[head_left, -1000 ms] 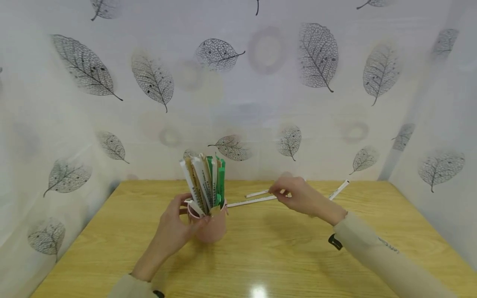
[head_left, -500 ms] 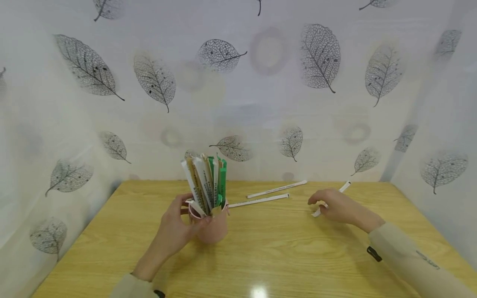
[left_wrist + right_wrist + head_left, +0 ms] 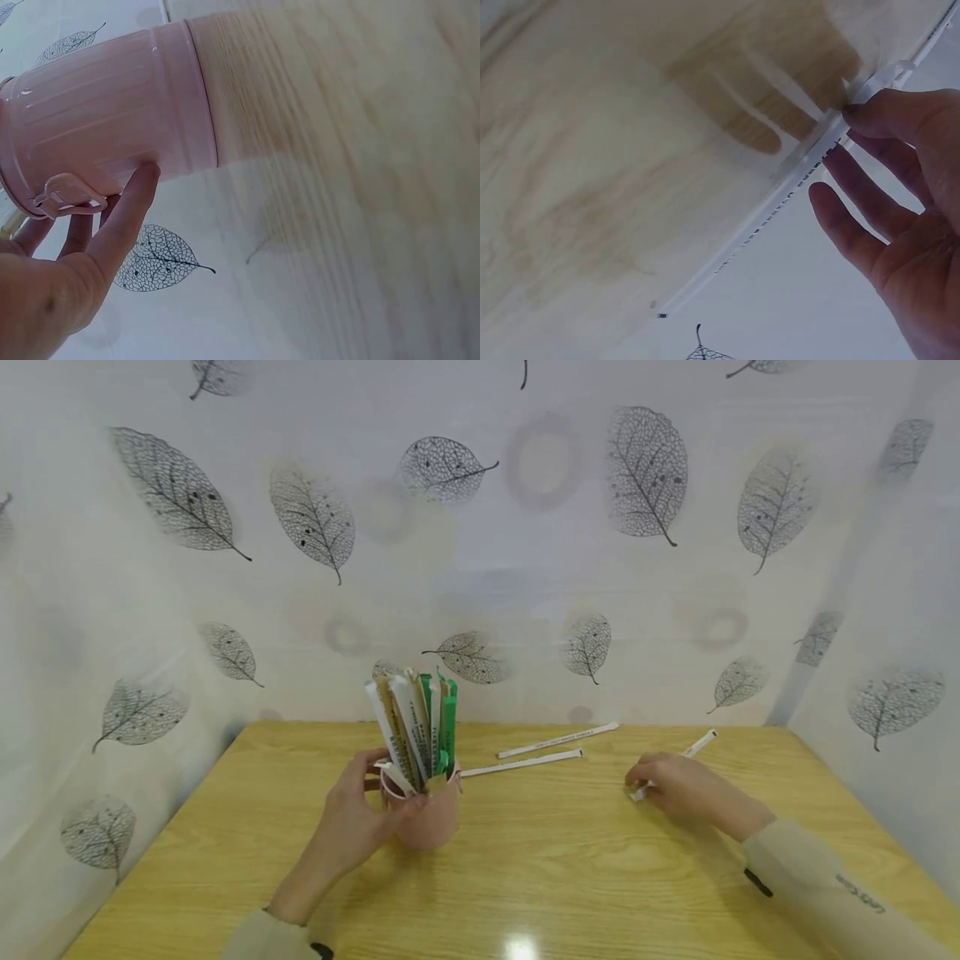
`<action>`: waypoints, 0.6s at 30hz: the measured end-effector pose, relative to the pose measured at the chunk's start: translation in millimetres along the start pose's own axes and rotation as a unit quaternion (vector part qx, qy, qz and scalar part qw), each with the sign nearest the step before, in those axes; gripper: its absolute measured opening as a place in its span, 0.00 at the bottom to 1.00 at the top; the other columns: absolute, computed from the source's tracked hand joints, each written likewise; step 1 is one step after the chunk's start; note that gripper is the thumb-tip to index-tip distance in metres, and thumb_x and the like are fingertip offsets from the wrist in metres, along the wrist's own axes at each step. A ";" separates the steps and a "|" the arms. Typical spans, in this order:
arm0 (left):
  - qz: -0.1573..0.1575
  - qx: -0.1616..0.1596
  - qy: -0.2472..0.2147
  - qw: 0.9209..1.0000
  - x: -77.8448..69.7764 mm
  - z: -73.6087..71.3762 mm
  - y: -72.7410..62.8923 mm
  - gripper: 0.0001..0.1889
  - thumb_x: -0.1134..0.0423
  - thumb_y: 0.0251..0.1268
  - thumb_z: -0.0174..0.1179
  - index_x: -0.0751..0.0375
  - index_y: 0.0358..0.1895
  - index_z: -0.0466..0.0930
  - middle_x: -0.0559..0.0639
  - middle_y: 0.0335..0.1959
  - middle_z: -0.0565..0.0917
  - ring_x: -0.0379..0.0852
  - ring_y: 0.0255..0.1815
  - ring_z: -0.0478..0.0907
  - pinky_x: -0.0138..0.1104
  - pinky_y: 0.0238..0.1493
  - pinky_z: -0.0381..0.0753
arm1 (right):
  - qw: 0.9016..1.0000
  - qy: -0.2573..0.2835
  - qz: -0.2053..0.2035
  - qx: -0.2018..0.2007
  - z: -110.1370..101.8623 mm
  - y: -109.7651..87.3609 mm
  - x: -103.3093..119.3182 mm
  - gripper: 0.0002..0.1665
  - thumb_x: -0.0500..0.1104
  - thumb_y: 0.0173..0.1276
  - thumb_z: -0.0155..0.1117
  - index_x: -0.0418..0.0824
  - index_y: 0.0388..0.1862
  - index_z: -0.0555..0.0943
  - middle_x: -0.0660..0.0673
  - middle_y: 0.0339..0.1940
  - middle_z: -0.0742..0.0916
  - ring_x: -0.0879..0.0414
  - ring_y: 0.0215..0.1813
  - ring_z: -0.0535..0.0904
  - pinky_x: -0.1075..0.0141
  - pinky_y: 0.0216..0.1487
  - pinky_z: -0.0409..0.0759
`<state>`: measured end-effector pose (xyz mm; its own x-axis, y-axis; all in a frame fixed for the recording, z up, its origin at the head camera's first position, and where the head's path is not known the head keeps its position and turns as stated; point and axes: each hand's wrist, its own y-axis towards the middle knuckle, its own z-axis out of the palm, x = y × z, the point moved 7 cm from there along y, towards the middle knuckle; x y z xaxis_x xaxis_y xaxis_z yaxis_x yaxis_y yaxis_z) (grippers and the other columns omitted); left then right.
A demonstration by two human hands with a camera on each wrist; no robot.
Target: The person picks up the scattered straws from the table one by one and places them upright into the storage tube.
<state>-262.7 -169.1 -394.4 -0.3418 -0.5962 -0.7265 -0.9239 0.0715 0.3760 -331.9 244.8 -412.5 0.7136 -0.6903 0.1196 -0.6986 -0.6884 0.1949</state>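
Observation:
My left hand (image 3: 352, 814) holds the side of a small pink metal bucket (image 3: 431, 822), thumb at the front and fingers round the far side. In the left wrist view the fingers lie against the bucket's wall (image 3: 97, 112), near its small loop handle (image 3: 71, 196). Several slim paper-wrapped sticks (image 3: 412, 727), white, brown and green, stand leaning in the bucket. At the right, my right hand (image 3: 682, 785) pinches a white, printed paper-wrapped stick (image 3: 757, 217) close to one end, between thumb and forefinger. Its far end shows past the knuckles, low over the table.
Two more white wrapped sticks lie on the wooden table (image 3: 525, 868): one farther back (image 3: 558, 741), the other (image 3: 525, 763) reaching to the bucket's right side. A pale curtain (image 3: 495, 543) with leaf prints stands behind the table and along both sides.
My right hand has moved right, from the two sticks at the back to the stick at the right, and come down on it; that stick has shifted slightly. The left hand stays on the bucket.

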 end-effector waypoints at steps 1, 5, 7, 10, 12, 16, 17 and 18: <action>-0.001 -0.001 0.001 1.000 0.1 0.0 0.0 0.37 0.48 0.61 0.73 0.58 0.69 0.68 0.57 0.60 0.79 0.53 0.55 0.79 0.47 0.50 0.84 | 1.000 -0.004 -0.006 -0.001 0.1 0.2 2.1 0.13 0.28 0.62 0.70 0.44 0.40 0.88 0.50 0.38 0.89 0.52 0.41 0.86 0.59 0.43 0.87; -0.005 -0.002 0.000 1.000 0.0 -0.2 0.4 0.37 0.47 0.61 0.72 0.58 0.69 0.68 0.58 0.61 0.78 0.54 0.56 0.80 0.48 0.51 0.84 | 0.998 -0.029 -0.048 -0.019 0.7 1.0 12.2 0.15 0.28 0.59 0.72 0.47 0.39 0.88 0.53 0.36 0.87 0.56 0.38 0.84 0.61 0.39 0.86; -0.004 -0.001 -0.001 1.000 -0.2 -0.2 0.6 0.37 0.48 0.61 0.72 0.58 0.69 0.68 0.57 0.61 0.78 0.54 0.56 0.80 0.49 0.51 0.84 | 0.996 -0.041 -0.069 -0.033 0.1 1.3 16.8 0.17 0.27 0.57 0.73 0.49 0.39 0.88 0.54 0.35 0.85 0.58 0.35 0.83 0.63 0.36 0.85; -0.001 -0.001 -0.003 1.000 -0.6 0.0 0.6 0.37 0.48 0.61 0.73 0.58 0.68 0.68 0.57 0.60 0.79 0.53 0.55 0.79 0.47 0.50 0.84 | 0.993 -0.054 -0.092 -0.055 -2.0 2.0 22.9 0.20 0.26 0.55 0.72 0.48 0.40 0.87 0.53 0.35 0.84 0.60 0.33 0.81 0.66 0.32 0.82; 0.002 -0.002 -0.003 1.000 -1.0 -0.1 0.6 0.37 0.48 0.61 0.73 0.58 0.68 0.68 0.57 0.59 0.79 0.52 0.55 0.79 0.46 0.49 0.84 | 0.990 -0.059 -0.109 -0.074 -4.7 2.6 27.9 0.20 0.24 0.54 0.72 0.45 0.41 0.87 0.52 0.36 0.84 0.60 0.33 0.81 0.67 0.31 0.82; 0.000 -0.002 -0.004 1.000 -1.0 -0.4 0.5 0.37 0.49 0.61 0.73 0.59 0.69 0.68 0.57 0.59 0.79 0.52 0.54 0.79 0.46 0.48 0.84 | 0.980 -0.071 -0.145 -0.115 -13.7 5.4 41.1 0.25 0.22 0.51 0.71 0.41 0.47 0.86 0.49 0.37 0.84 0.61 0.32 0.79 0.72 0.28 0.78; -0.002 -0.001 -0.004 1.000 -0.8 -0.3 0.3 0.37 0.49 0.61 0.73 0.59 0.69 0.68 0.57 0.58 0.79 0.52 0.54 0.79 0.46 0.48 0.84 | 0.978 -0.072 -0.152 -0.123 -16.6 6.5 44.9 0.26 0.22 0.50 0.71 0.41 0.48 0.86 0.49 0.38 0.85 0.62 0.32 0.78 0.72 0.28 0.77; -0.004 0.000 -0.004 1.000 -0.4 -0.1 0.2 0.37 0.48 0.60 0.73 0.59 0.69 0.68 0.57 0.58 0.79 0.52 0.54 0.79 0.47 0.48 0.84 | 0.976 -0.074 -0.160 -0.131 -19.7 7.8 48.8 0.28 0.22 0.50 0.71 0.40 0.51 0.85 0.49 0.38 0.85 0.63 0.33 0.77 0.73 0.28 0.77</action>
<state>-262.7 -169.0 -394.0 -0.3357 -0.5896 -0.7346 -0.9265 0.0659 0.3705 -301.6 210.1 -385.9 0.8639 -0.4878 -0.1254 -0.3911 -0.8066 0.4432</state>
